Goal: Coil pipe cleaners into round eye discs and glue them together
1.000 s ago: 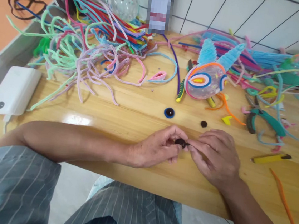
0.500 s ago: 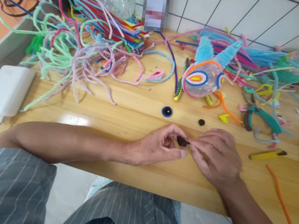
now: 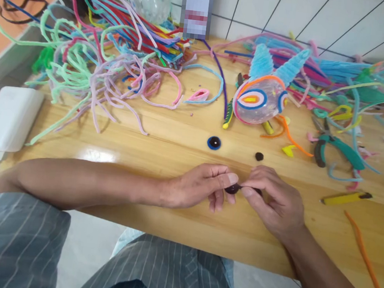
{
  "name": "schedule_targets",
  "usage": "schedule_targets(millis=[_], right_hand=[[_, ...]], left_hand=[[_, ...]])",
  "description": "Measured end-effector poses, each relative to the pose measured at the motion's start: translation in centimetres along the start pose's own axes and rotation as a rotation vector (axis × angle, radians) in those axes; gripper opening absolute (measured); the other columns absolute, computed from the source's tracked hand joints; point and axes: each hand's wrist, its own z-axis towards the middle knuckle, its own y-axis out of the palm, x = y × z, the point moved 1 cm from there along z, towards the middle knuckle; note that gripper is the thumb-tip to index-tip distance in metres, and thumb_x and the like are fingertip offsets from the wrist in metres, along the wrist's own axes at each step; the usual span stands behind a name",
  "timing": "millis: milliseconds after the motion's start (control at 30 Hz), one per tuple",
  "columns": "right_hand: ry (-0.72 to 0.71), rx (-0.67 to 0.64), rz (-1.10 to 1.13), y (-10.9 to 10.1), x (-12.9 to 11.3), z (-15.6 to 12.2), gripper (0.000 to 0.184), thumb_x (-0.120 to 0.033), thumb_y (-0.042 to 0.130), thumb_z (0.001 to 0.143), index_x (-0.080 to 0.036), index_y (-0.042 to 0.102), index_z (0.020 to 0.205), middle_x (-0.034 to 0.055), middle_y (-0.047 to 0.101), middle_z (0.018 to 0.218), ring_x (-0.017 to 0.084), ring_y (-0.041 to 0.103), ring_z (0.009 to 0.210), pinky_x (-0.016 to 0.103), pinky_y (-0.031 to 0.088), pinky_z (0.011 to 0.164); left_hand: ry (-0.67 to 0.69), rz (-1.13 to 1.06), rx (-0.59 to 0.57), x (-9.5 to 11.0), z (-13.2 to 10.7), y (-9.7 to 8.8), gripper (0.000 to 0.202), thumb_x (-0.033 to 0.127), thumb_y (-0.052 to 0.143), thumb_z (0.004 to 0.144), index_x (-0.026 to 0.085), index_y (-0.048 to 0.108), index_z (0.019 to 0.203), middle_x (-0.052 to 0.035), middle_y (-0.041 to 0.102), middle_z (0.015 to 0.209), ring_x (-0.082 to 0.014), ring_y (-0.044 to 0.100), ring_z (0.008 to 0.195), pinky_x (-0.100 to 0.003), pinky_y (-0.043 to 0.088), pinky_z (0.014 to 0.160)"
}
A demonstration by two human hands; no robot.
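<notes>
My left hand [image 3: 202,188] and my right hand [image 3: 272,202] meet near the front edge of the wooden table [image 3: 163,150]. Both pinch one small dark round piece [image 3: 232,189] between their fingertips. Just beyond the hands lie a blue-rimmed black eye disc [image 3: 214,143] and a small black coil [image 3: 259,156]. Farther back stands a clear ball figure [image 3: 258,101] wrapped in orange, blue and yellow pipe cleaners, with two light-blue fuzzy ears.
A heap of coloured pipe cleaners [image 3: 112,56] covers the back left, another heap [image 3: 341,82] the back right. Teal-handled pliers [image 3: 337,151] and a yellow utility knife [image 3: 343,198] lie at right, with an orange pipe cleaner [image 3: 368,266]. A white power bank [image 3: 5,119] sits far left.
My fingers have shifted on the dark piece: the left thumb now lies over it and the right fingers curl closer. The camera drifted slightly.
</notes>
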Motion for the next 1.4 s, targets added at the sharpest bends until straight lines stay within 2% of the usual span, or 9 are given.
schedule_targets(millis=[200, 433, 767, 967, 1100, 1200, 1267, 1333, 1400], right_hand=[[-0.002, 0.017, -0.047, 0.1, 0.4, -0.1, 0.018, -0.008, 0.068, 0.088, -0.026, 0.07, 0.092, 0.001, 0.068, 0.075, 0.019, 0.064, 0.072, 0.04, 0.054, 0.074], [0.087, -0.007, 0.093, 0.2, 1.2, -0.3, 0.015, -0.011, 0.067, 0.092, -0.026, 0.07, 0.089, -0.001, 0.066, 0.074, 0.017, 0.062, 0.07, 0.037, 0.053, 0.073], [0.198, -0.048, 0.174, 0.0, 0.8, -0.4, 0.016, -0.017, 0.065, 0.095, -0.024, 0.068, 0.081, -0.0016, 0.062, 0.067, 0.015, 0.059, 0.063, 0.033, 0.051, 0.064], [0.314, -0.093, 0.183, -0.4, 1.3, -0.6, 0.019, -0.022, 0.064, 0.096, -0.023, 0.068, 0.078, -0.0003, 0.068, 0.07, 0.015, 0.064, 0.066, 0.029, 0.049, 0.06], [0.374, -0.08, 0.193, -0.3, 1.8, -0.8, 0.018, -0.022, 0.065, 0.094, -0.022, 0.067, 0.076, -0.0007, 0.067, 0.07, 0.015, 0.063, 0.063, 0.028, 0.047, 0.056], [0.315, -0.009, 0.099, -0.3, 1.6, -0.8, 0.016, -0.018, 0.064, 0.093, -0.023, 0.065, 0.078, -0.0014, 0.064, 0.067, 0.014, 0.06, 0.06, 0.028, 0.044, 0.052], [0.188, 0.082, -0.041, -0.3, 1.1, -0.7, 0.016, -0.014, 0.065, 0.092, -0.024, 0.064, 0.079, -0.0022, 0.06, 0.065, 0.015, 0.058, 0.059, 0.031, 0.046, 0.057], [0.031, 0.149, -0.215, -0.3, 0.4, -0.6, 0.016, -0.011, 0.068, 0.089, -0.025, 0.065, 0.082, -0.0025, 0.058, 0.063, 0.016, 0.057, 0.061, 0.035, 0.049, 0.063], [-0.097, 0.147, -0.362, -0.2, -0.2, -0.5, 0.017, -0.01, 0.07, 0.087, -0.026, 0.066, 0.085, -0.0021, 0.059, 0.063, 0.018, 0.058, 0.062, 0.037, 0.049, 0.066]], left_hand=[[0.059, -0.034, 0.04, 0.3, 0.2, 0.0, 0.035, 0.046, 0.075, 0.09, 0.016, 0.058, 0.098, 0.0026, 0.062, 0.078, -0.0079, 0.062, 0.062, -0.023, 0.053, 0.063], [0.142, -0.04, 0.033, 0.4, 0.2, -0.1, 0.025, 0.037, 0.073, 0.093, 0.015, 0.062, 0.099, -0.0013, 0.067, 0.089, -0.0062, 0.057, 0.062, -0.023, 0.049, 0.061], [0.061, -0.225, -0.02, 0.1, 0.2, 0.1, 0.022, 0.03, 0.077, 0.09, 0.016, 0.063, 0.098, -0.001, 0.068, 0.086, -0.0028, 0.045, 0.055, -0.02, 0.037, 0.053], [0.108, -0.157, -0.046, 0.6, 0.2, -0.1, 0.02, 0.026, 0.073, 0.093, 0.016, 0.059, 0.102, -0.0005, 0.068, 0.093, -0.0022, 0.05, 0.057, -0.018, 0.043, 0.054], [0.117, -0.063, -0.005, 0.6, 0.2, -0.1, 0.026, 0.033, 0.073, 0.093, 0.016, 0.057, 0.105, -0.0007, 0.064, 0.096, -0.0045, 0.058, 0.061, -0.022, 0.052, 0.059], [0.1, -0.029, 0.1, 0.5, 0.0, 0.1, 0.038, 0.039, 0.078, 0.087, 0.018, 0.053, 0.106, 0.0014, 0.062, 0.093, -0.0051, 0.059, 0.059, -0.023, 0.054, 0.057], [0.062, -0.002, 0.157, 0.5, -0.1, 0.3, 0.042, 0.044, 0.081, 0.084, 0.019, 0.05, 0.096, 0.0047, 0.059, 0.082, -0.0042, 0.054, 0.054, -0.02, 0.049, 0.051], [0.0, 0.04, 0.159, 0.7, -0.4, 0.5, 0.045, 0.049, 0.081, 0.082, 0.019, 0.049, 0.085, 0.0077, 0.053, 0.067, -0.0032, 0.047, 0.048, -0.017, 0.04, 0.045], [-0.055, 0.075, 0.135, 0.9, -0.6, 0.7, 0.046, 0.054, 0.08, 0.081, 0.018, 0.051, 0.081, 0.0079, 0.05, 0.063, -0.0027, 0.042, 0.047, -0.016, 0.036, 0.044]])
